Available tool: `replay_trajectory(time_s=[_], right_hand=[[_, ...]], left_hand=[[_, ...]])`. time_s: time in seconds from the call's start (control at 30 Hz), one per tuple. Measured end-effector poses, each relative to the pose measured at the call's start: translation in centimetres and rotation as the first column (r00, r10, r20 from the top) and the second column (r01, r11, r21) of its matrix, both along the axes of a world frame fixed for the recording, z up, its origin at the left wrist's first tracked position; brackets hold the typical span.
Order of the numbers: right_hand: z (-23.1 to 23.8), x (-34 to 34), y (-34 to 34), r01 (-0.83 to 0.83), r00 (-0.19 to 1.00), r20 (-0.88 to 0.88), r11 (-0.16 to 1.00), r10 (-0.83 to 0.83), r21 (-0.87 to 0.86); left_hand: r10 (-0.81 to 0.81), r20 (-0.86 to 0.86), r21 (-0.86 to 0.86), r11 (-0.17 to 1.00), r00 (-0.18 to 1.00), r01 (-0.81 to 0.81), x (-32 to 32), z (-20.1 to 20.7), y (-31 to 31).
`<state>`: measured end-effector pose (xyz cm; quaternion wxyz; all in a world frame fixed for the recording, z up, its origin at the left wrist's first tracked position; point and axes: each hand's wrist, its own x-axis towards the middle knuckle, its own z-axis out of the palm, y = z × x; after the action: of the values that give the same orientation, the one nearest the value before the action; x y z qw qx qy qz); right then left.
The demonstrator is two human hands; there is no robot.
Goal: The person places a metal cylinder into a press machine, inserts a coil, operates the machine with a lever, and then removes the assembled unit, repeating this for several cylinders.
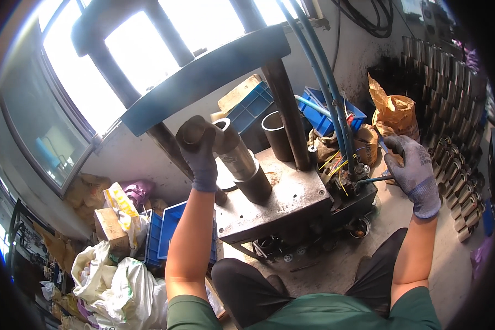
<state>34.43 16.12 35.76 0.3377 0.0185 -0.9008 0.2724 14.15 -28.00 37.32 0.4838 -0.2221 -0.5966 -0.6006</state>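
Observation:
My left hand [202, 162], in a grey glove, is raised beside the press and closed around a short, dark metal sleeve [191, 133]. Right next to that sleeve, a shiny metal cylinder [236, 157] stands on the press bed [280, 196], its lower end inside a darker sleeve [257, 188]. Another open-topped sleeve [278, 137] stands farther back on the bed. My right hand [413, 168], also gloved, is at the right of the press with its fingers curled around a thin blue rod [380, 137]. A lever [375, 179] reaches from the press toward that hand's wrist.
A blue crossbeam [209, 74] spans above the bed on dark posts [287, 115]. Hoses [330, 82] drop at the right. Stacked metal sleeves [451, 93] line the right wall. White sacks [121, 286] and blue crates [173, 228] lie at left; a brown paper bag [399, 115] stands behind.

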Motion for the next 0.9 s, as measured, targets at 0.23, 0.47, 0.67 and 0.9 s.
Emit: replay_trajectory(time_s=[0.23,0.47,0.67,0.9], right_hand=[[0.1,3.7,-0.2,-0.388,0.877,0.468,0.736,0.109,0.555],[-4.4,9.9,0.8,-0.795,0.424,0.887,0.544,0.183,0.268],[-7.4,12.9,-1.4,-0.555,0.645,0.755,0.751,0.116,0.358],[-8.5,13.4,-1.8,-0.42,0.763,0.636,0.838,0.118,0.348]], left_hand=[[0.148,0.27,-0.07,0.989,0.952,-0.134,-5.8,1.0,-0.5],[0.431,0.378,-0.336,0.888,0.819,-0.312,-5.5,-0.3,-0.2],[0.49,0.441,-0.393,0.859,0.752,-0.329,-4.8,0.7,0.6],[0.437,0.477,-0.363,0.888,0.762,-0.282,-4.1,0.9,0.7]])
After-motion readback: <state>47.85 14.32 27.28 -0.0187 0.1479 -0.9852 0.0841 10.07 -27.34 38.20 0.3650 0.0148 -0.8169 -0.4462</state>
